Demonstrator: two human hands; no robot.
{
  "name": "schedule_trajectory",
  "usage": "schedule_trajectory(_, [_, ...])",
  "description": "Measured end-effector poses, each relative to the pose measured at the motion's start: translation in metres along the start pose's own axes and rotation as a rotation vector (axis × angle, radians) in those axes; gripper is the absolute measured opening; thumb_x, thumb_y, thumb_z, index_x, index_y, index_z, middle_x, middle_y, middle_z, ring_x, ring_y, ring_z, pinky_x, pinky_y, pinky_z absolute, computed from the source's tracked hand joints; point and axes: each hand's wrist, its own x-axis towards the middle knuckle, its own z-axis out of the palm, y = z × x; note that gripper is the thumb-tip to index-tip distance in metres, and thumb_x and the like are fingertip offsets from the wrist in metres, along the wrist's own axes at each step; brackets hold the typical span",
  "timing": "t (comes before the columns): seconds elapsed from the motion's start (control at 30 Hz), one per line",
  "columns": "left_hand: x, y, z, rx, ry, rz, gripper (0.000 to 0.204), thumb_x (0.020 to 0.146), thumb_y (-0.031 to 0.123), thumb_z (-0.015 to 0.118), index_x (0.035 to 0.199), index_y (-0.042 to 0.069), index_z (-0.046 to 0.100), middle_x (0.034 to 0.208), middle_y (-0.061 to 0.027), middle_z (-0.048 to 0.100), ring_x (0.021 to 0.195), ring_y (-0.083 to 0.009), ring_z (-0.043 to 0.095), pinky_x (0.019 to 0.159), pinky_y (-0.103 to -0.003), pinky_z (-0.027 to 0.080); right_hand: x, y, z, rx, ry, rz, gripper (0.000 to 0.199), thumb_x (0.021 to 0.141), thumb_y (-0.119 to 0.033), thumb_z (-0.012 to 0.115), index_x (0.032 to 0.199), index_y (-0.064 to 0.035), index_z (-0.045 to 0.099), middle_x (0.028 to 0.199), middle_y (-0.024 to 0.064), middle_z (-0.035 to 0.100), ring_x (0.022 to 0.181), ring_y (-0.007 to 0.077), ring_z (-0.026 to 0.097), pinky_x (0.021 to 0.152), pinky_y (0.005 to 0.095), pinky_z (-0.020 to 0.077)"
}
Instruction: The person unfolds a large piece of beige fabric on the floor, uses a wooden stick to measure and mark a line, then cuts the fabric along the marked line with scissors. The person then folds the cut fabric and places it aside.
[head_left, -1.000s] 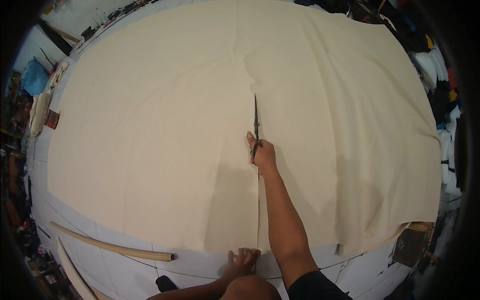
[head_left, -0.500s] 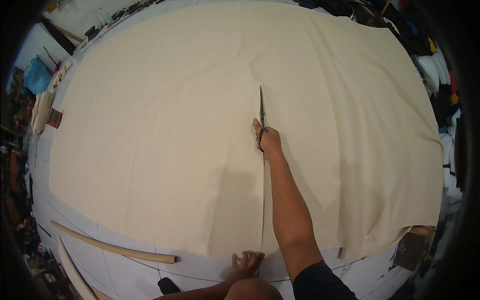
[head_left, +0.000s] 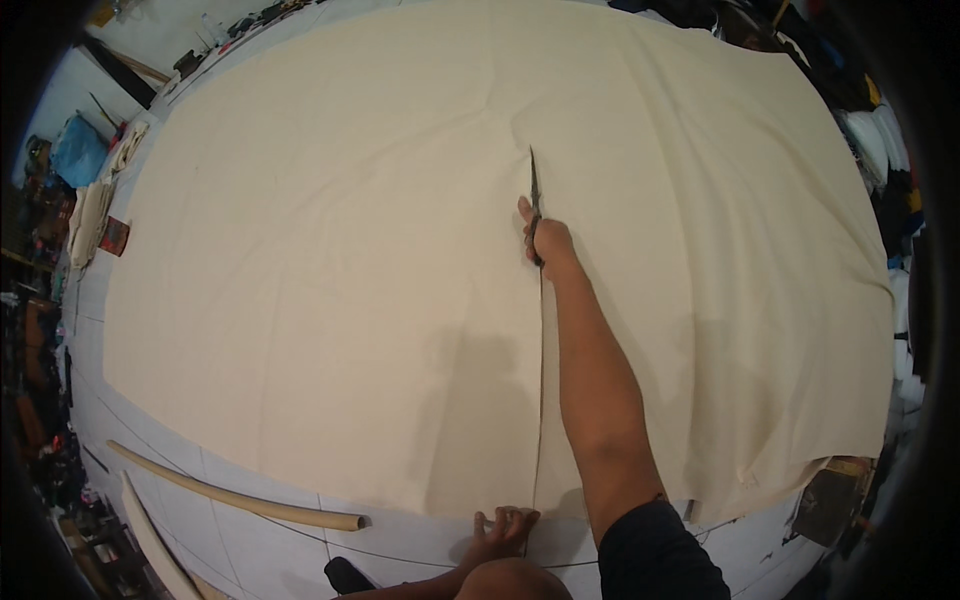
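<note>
A large cream fabric sheet [head_left: 330, 250] lies spread over the tiled floor, with soft creases. My right hand [head_left: 551, 242] is wrapped round the handles of dark scissors [head_left: 535, 182], arm stretched far out over the cloth. The blades point away from me and look nearly closed. Behind them a straight cut runs back through the fabric to its near edge. Beside the start of that cut, my left hand [head_left: 505, 528] rests on the near edge, fingers apart and fingertips on the cloth. Its palm is partly hidden by my knee.
A long tan cardboard tube [head_left: 240, 500] lies at the near left, beside a pale curved strip [head_left: 155, 535]. A dark block-like object [head_left: 832, 500] sits at the near right corner. A blue bag [head_left: 78, 152] and folded cloth [head_left: 92, 215] stand left; piled goods line the right.
My right hand and the scissors have moved farther away from me, and the cut is longer. My left hand stays at the near edge. The view has shifted slightly.
</note>
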Motion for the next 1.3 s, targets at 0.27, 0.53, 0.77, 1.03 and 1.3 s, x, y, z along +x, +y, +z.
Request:
schedule_trajectory(0.27, [0.005,-0.003,-0.004,-0.048,-0.049,-0.011,0.064,0.089,0.038,0.049,0.146,0.013,0.034,0.119,-0.0135,0.046,0.112,-0.0315,0.047,0.079,-0.06,0.051,0.024,-0.014,0.001,0.016,0.035,-0.02,0.052,0.079,-0.054,0.073,0.069,-0.0079,0.052,0.056,-0.0005,0.046,0.044,0.0102,0.042,0.042,0.0255,0.0372])
schedule_trajectory(0.53, [0.109,-0.077,-0.129,-0.526,-0.07,-0.068,0.071,0.088,0.051,0.057,0.143,0.01,0.036,0.135,-0.0228,0.045,0.117,-0.04,0.049,0.094,-0.054,0.044,0.028,-0.002,-0.018,0.093,0.021,-0.002,0.049,0.081,-0.051,0.073,0.071,-0.0056,0.055,0.055,-0.0003,0.046,0.044,0.0112,0.043,0.043,0.0266,0.0387])
schedule_trajectory(0.77, [0.3,-0.222,-0.176,-0.136,0.709,-0.275,0.082,0.084,0.053,0.059,0.142,0.001,0.034,0.146,-0.0278,0.029,0.14,-0.0441,0.022,0.114,-0.056,0.015,0.023,-0.016,0.007,0.136,-0.025,0.018,0.053,0.081,-0.054,0.071,0.073,-0.0042,0.055,0.056,0.0001,0.047,0.042,0.0112,0.043,0.042,0.0257,0.0388])
schedule_trajectory(1.03, [0.314,-0.216,-0.188,-0.226,0.506,-0.311,0.084,0.08,0.057,0.058,0.145,0.01,0.033,0.149,-0.0274,0.024,0.141,-0.0438,0.017,0.114,-0.057,0.011,0.017,-0.023,-0.004,-0.04,0.054,0.07,0.057,0.082,-0.059,0.067,0.068,-0.0058,0.053,0.053,0.0016,0.049,0.043,0.0121,0.047,0.042,0.0261,0.0389])
schedule_trajectory(1.3, [0.319,-0.218,-0.2,-0.225,0.406,-0.341,0.079,0.08,0.058,0.059,0.141,0.013,0.039,0.144,-0.0264,0.031,0.137,-0.0451,0.025,0.11,-0.061,0.019,0.028,-0.016,-0.002,-0.222,0.091,-0.013,0.056,0.089,-0.055,0.059,0.07,-0.0035,0.052,0.06,0.0081,0.052,0.053,0.019,0.052,0.052,0.0335,0.0418])
